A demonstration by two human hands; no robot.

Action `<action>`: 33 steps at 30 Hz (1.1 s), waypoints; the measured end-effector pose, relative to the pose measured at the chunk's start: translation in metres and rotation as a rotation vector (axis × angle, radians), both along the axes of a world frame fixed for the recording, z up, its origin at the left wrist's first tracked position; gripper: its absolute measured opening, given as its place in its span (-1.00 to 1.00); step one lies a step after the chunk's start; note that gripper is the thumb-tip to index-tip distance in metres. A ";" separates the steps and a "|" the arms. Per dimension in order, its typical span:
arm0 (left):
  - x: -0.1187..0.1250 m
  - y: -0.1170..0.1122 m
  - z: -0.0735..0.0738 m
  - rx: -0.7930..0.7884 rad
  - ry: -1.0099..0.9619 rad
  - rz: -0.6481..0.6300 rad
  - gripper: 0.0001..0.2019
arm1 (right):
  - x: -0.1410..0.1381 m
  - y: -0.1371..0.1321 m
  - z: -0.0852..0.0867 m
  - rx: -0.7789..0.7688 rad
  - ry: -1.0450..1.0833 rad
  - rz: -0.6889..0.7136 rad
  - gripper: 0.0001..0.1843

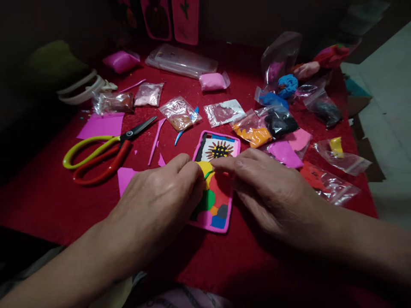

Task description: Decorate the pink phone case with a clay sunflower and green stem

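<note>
A pink phone case (221, 214) lies on the red cloth (58, 201), covered with patches of coloured clay and a sunflower shape near its top. A yellow piece of clay (205, 167) sits at its middle. My left hand (157, 205) rests over the case's left side, its fingers pinched together on the yellow clay. My right hand (263, 188) lies over the right side, fingertips pressed on the same yellow piece.
Scissors (102, 154) with yellow and red handles lie at left beside pink paper scraps (101, 126). Several plastic bags of coloured clay (257, 130) spread across the back and right. A pink modelling stick (156, 141) and a clear case (181, 60) lie beyond.
</note>
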State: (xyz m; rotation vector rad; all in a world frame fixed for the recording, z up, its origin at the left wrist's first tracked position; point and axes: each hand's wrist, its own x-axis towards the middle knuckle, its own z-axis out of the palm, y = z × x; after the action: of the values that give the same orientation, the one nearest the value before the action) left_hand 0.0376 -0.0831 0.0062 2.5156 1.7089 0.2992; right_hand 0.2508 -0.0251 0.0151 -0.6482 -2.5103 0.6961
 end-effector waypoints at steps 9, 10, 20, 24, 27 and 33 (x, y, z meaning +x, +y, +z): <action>-0.001 0.000 0.000 0.039 0.032 -0.046 -0.88 | -0.004 0.001 -0.005 -0.019 -0.070 0.093 -0.49; -0.001 -0.001 0.000 0.037 0.023 -0.051 -0.88 | -0.004 0.001 -0.006 -0.015 -0.073 0.096 -0.50; 0.002 -0.002 0.004 0.169 0.163 -0.045 -0.82 | -0.004 0.002 -0.007 0.015 -0.080 0.065 -0.48; 0.003 -0.001 0.004 0.176 0.205 -0.031 -0.81 | -0.004 0.003 -0.005 0.018 -0.076 0.065 -0.49; 0.003 0.000 0.002 0.159 0.183 -0.028 -0.82 | -0.004 0.004 -0.005 0.019 -0.058 0.087 -0.48; -0.002 -0.003 0.000 0.081 0.092 -0.011 -0.85 | -0.003 0.003 -0.004 0.028 -0.037 0.055 -0.47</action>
State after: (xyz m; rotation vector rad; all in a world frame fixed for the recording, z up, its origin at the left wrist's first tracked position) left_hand 0.0357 -0.0860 0.0058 2.6340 1.7495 0.2610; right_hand 0.2477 -0.0223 0.0110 -0.5900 -2.5760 0.6735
